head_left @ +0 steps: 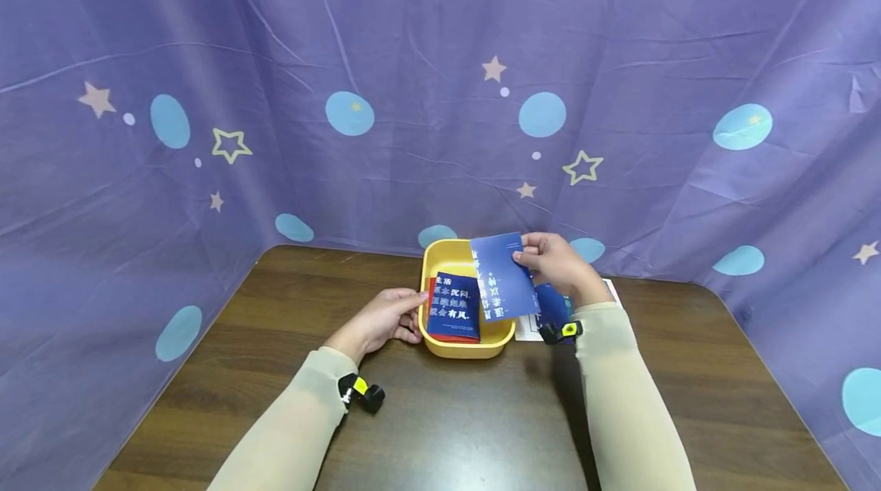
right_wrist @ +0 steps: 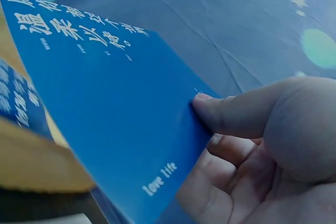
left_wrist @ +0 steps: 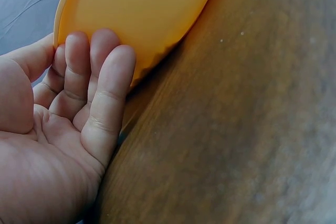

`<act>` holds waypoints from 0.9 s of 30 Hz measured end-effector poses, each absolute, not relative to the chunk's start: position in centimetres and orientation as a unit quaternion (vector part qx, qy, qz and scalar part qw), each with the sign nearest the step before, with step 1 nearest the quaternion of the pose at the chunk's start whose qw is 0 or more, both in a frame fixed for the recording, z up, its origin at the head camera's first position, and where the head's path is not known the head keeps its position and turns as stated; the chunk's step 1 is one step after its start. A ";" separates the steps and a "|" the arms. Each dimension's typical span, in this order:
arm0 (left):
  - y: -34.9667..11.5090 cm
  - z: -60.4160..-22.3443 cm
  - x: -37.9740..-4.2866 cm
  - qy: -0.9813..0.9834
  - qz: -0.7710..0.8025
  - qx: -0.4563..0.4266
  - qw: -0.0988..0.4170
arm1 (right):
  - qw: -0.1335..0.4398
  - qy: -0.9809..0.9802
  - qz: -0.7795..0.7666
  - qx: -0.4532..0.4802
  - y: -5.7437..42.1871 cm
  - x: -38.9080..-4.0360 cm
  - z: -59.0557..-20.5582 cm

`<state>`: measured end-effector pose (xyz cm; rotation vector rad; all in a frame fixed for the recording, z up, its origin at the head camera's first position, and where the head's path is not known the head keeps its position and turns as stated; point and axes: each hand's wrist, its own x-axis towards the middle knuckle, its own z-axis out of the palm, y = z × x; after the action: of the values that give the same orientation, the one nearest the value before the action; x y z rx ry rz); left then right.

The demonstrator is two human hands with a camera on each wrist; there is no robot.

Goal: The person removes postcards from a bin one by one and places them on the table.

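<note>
A blue card with white lettering [head_left: 505, 277] is pinched at its edge between the thumb and fingers of my right hand [head_left: 560, 265]. It is tilted over the right side of a yellow plastic bin [head_left: 468, 351]; "love life" reads near one end in the right wrist view. My left hand [head_left: 385, 320] grips the bin's left side, thumb at the rim and fingertips against the outer wall [left_wrist: 142, 14]. Inside the bin lies another blue card with white writing [head_left: 454, 307], on top of something red [head_left: 450, 338] whose edges show.
Right of the bin, partly under my right hand and wrist, lie white and blue printed sheets or cards [head_left: 551, 306]. The brown wooden table [head_left: 427, 422] meets a purple curtain [head_left: 427, 170] with stars and dots behind. Each wrist wears a small black camera.
</note>
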<state>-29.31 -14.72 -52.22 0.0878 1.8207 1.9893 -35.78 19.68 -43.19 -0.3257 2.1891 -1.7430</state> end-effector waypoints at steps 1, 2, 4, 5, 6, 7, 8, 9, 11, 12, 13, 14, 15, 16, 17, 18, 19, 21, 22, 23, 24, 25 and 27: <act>-14.7 -52.2 -29.3 0.658 0.719 0.031 0.220 | 0.156 0.765 -0.615 -0.105 20.3 -35.7 -43.1; -14.7 -52.3 -29.4 0.659 0.719 0.032 0.220 | 0.151 0.768 -0.615 -0.097 20.9 -35.6 -43.0; -14.7 -52.3 -29.4 0.658 0.719 0.032 0.221 | 0.140 0.775 -0.610 -0.085 22.1 -35.5 -42.8; -14.7 -52.3 -29.4 0.658 0.719 0.032 0.221 | 0.133 0.782 -0.604 -0.080 22.7 -35.4 -42.7; -14.7 -52.3 -29.4 0.658 0.719 0.031 0.221 | 0.125 0.788 -0.598 -0.076 23.2 -35.4 -42.7; -14.7 -52.3 -29.4 0.658 0.719 0.031 0.221 | 0.116 0.795 -0.591 -0.074 23.7 -35.3 -42.6; -14.7 -52.3 -29.4 0.658 0.719 0.030 0.221 | 0.107 0.802 -0.584 -0.071 24.1 -35.2 -42.5; -14.7 -52.3 -29.4 0.657 0.720 0.028 0.221 | 0.098 0.808 -0.577 -0.069 24.5 -35.1 -42.4; -14.7 -52.3 -29.4 0.658 0.719 0.028 0.220 | 0.082 0.818 -0.565 -0.064 25.3 -34.9 -42.2; -14.7 -52.3 -29.4 0.658 0.719 0.028 0.221 | 0.073 0.825 -0.558 -0.061 25.6 -34.8 -42.2; -14.7 -52.2 -29.3 0.658 0.719 0.028 0.221 | 0.066 0.832 -0.548 -0.057 26.0 -34.7 -42.0; -14.7 -52.2 -29.3 0.658 0.719 0.027 0.221 | 0.059 0.838 -0.539 -0.053 26.3 -34.5 -41.9; -14.7 -52.2 -29.3 0.658 0.720 0.027 0.221 | 0.053 0.845 -0.530 -0.049 26.7 -34.4 -41.8; -14.7 -52.2 -29.3 0.658 0.719 0.028 0.221 | 0.049 0.852 -0.520 -0.043 27.0 -34.3 -41.7; -14.7 -52.1 -29.3 0.658 0.719 0.027 0.221 | 0.045 0.858 -0.510 -0.039 27.4 -34.2 -41.6; -14.7 -52.1 -29.3 0.659 0.719 0.027 0.221 | 0.041 0.865 -0.498 -0.035 27.8 -34.0 -41.5; -14.7 -52.1 -29.3 0.659 0.718 0.027 0.221 | 0.035 0.873 -0.485 -0.035 28.2 -33.9 -41.5; -14.8 -52.1 -29.3 0.660 0.717 0.029 0.220 | 0.024 0.889 -0.455 -0.034 29.1 -33.7 -41.5; -14.8 -52.1 -29.3 0.661 0.717 0.029 0.220 | 0.019 0.895 -0.444 -0.030 29.6 -33.6 -41.5; -14.8 -52.1 -29.3 0.661 0.717 0.030 0.220 | 0.013 0.902 -0.431 -0.028 30.0 -33.6 -41.5; -14.8 -52.1 -29.3 0.661 0.717 0.031 0.220 | 0.005 0.909 -0.416 -0.025 30.5 -33.5 -41.6; -14.8 -52.1 -29.2 0.661 0.717 0.032 0.220 | -0.001 0.915 -0.403 -0.019 30.9 -33.5 -41.7; -14.8 -52.1 -29.2 0.661 0.717 0.033 0.220 | 0.000 0.918 -0.397 0.005 31.7 -33.4 -42.0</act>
<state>-29.24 -14.75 -52.11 0.0911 1.8281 1.9829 -33.39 31.71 -42.00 0.0158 2.8842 -1.2471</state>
